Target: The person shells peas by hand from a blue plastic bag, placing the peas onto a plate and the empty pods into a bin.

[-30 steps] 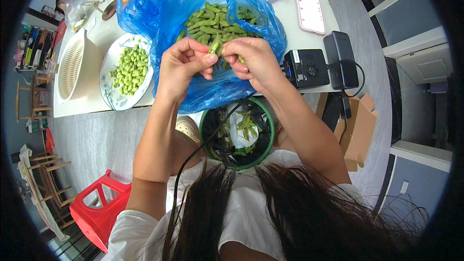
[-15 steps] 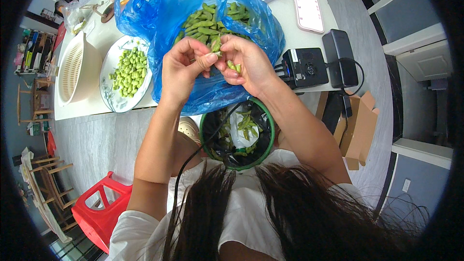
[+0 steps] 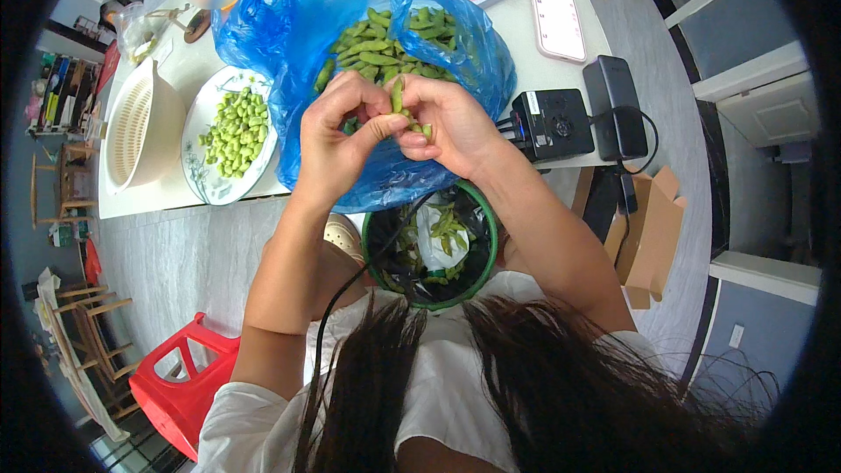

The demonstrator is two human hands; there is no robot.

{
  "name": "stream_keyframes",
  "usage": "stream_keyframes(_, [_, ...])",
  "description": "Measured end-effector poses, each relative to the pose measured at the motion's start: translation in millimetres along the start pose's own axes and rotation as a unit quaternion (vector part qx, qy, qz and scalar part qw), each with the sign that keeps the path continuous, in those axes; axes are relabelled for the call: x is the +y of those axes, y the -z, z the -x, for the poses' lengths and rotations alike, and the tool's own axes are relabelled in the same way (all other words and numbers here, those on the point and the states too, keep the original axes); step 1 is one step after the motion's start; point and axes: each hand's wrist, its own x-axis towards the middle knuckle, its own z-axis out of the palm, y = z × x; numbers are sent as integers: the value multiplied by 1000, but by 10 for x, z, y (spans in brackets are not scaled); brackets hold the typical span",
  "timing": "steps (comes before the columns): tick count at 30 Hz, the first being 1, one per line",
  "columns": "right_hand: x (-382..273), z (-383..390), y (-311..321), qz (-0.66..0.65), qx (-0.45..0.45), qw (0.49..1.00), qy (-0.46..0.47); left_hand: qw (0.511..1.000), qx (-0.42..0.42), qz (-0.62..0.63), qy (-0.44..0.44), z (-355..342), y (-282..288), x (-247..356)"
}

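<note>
My left hand (image 3: 340, 136) and my right hand (image 3: 451, 123) meet over the blue plastic bag (image 3: 258, 26), both closed on a green edamame pod (image 3: 397, 98). A few shelled beans (image 3: 425, 132) show among my right fingers. Many unshelled pods (image 3: 378, 57) lie inside the bag behind my hands. Left of it, a white plate (image 3: 201, 184) with a floral rim holds a pile of pale green shelled beans (image 3: 233, 133). Below the bag, a green-rimmed bin (image 3: 484, 258) with a dark liner contains pods and white paper.
A cream colander (image 3: 140, 131) stands at the table's left. On the right are a phone (image 3: 557, 17), two black devices (image 3: 552, 123) (image 3: 618, 105) with cables and, below, a cardboard box (image 3: 653, 236). A red stool (image 3: 184, 377) is at lower left. A thin cable crosses the bin.
My left hand has shifted right and slightly down toward my right hand over the last second. The fingers of both hands have moved closer around the pod, with the beans lower among them.
</note>
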Motion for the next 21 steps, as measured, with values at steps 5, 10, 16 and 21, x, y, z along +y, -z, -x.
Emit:
stream_keyframes(5, [-12, -29, -25, -33, -3, 999, -15, 975, 71, 186, 103, 16, -3, -64])
stream_keyframes(10, [5, -34, 45, -69, 41, 997, -11, 956, 15, 264, 127, 30, 151, 105])
stream_keyframes(16, [-71, 55, -127, -57, 69, 996, 30, 916, -343, 163, 131, 242, 255, 368])
stream_keyframes(21, [-80, -30, -536, -17, 18, 999, 30, 867, -476, 121, 87, 282, 160, 372])
